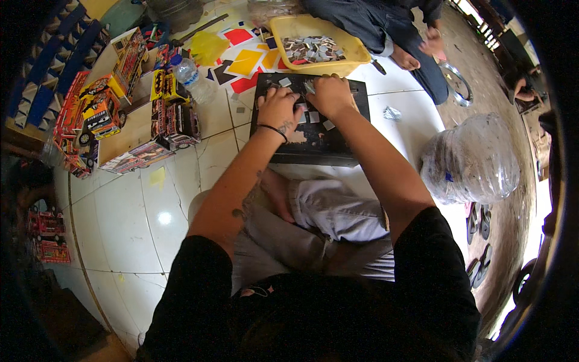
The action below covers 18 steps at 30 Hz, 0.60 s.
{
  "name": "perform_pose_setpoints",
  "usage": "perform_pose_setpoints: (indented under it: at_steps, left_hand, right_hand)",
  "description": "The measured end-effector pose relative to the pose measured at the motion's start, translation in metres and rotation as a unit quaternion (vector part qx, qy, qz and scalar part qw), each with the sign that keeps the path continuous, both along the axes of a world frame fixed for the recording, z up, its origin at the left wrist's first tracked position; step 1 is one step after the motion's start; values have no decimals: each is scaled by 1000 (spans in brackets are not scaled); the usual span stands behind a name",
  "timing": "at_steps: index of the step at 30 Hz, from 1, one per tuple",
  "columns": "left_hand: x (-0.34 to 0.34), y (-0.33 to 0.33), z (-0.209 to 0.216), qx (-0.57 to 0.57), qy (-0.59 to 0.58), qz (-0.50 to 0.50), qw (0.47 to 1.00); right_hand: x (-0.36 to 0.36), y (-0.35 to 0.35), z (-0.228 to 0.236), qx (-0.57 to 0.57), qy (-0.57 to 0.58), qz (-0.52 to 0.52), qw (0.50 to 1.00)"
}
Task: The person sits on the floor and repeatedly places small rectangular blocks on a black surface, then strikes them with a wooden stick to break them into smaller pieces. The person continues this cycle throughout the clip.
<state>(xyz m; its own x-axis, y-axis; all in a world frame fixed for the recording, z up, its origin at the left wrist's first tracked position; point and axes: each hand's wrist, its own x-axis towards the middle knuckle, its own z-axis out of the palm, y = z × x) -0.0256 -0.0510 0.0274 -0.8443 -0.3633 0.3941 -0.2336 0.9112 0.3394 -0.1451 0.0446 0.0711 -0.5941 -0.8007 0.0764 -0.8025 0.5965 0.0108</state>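
A low black box [322,145] with a worn top stands on the floor before my crossed legs. Several small silvery square pieces [313,117] lie scattered over it. My left hand [279,110] rests on the left part of the top, palm down with fingers spread. At the far right part of the box, my right hand [333,95] is closed, its fingers bent inward. A small greyish bit shows at its fingertips, too small to name. Another loose square [284,82] lies just beyond my left fingers.
Beyond the box is a yellow basin [360,53] of small squares. Coloured sheets [244,62] and a plastic bottle [187,73] lie left of it. Toy trucks [102,114] crowd the left. A stuffed clear bag [473,160] sits right. Another person's leg [362,24] is at the back.
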Motion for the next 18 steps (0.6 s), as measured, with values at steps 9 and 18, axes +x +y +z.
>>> perform_pose_setpoints:
  at_steps: [9,18]
  left_hand:
    - [-3,5,-1,107,2,20,994]
    - [53,57,-23,356,155,-53,920]
  right_hand:
    - [-39,-6,-23,-121,-135,-44,982]
    - [28,85,-19,-413,-557,-86,715]
